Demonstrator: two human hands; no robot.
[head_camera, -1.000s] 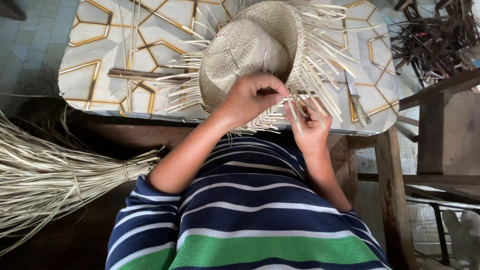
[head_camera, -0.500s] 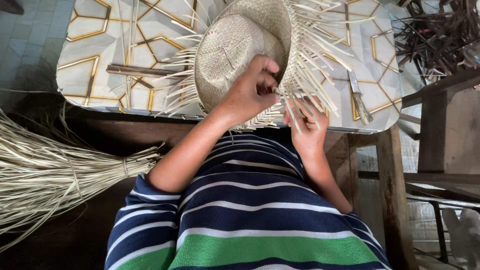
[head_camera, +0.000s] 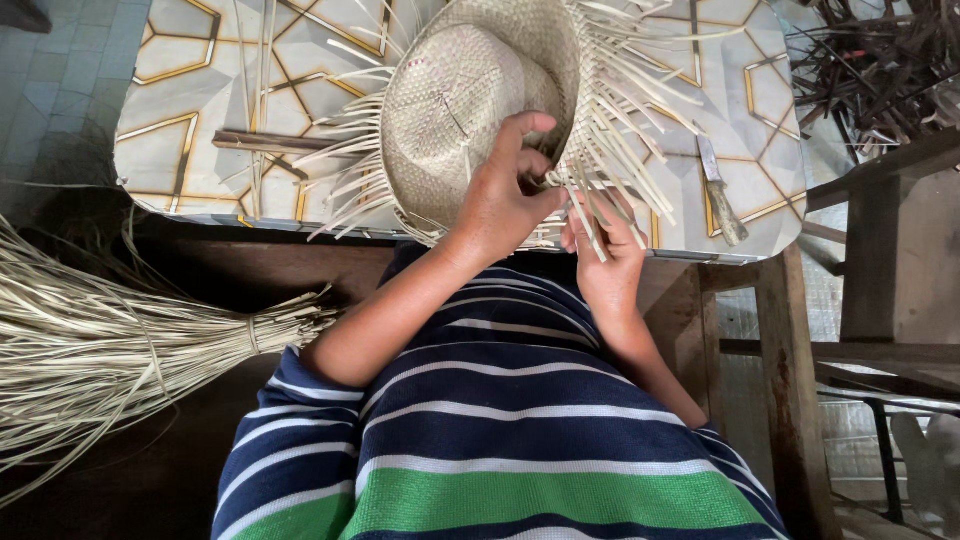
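We've got the half-woven straw hat (head_camera: 470, 110) on the worktop (head_camera: 190, 130), left hand (head_camera: 500, 200) fingers clamped on its brim, right hand (head_camera: 605, 255) fingers pinching loose strands (head_camera: 600, 170). Best keep tension even, weave snug.

We've got our left hand (head_camera: 497, 200) on the hat (head_camera: 470, 100) and our right hand (head_camera: 605, 255) just beside it, loose strips (head_camera: 620, 150) fanning out on all sides and crowding the fingers. Right of the right hand, a knife (head_camera: 718, 190) lies on the table (head_camera: 180, 150), bare top around it. Left of the left hand, two sticks (head_camera: 270, 142) lie across bare table. Low and far left, a straw bundle (head_camera: 110, 350) fills the space.
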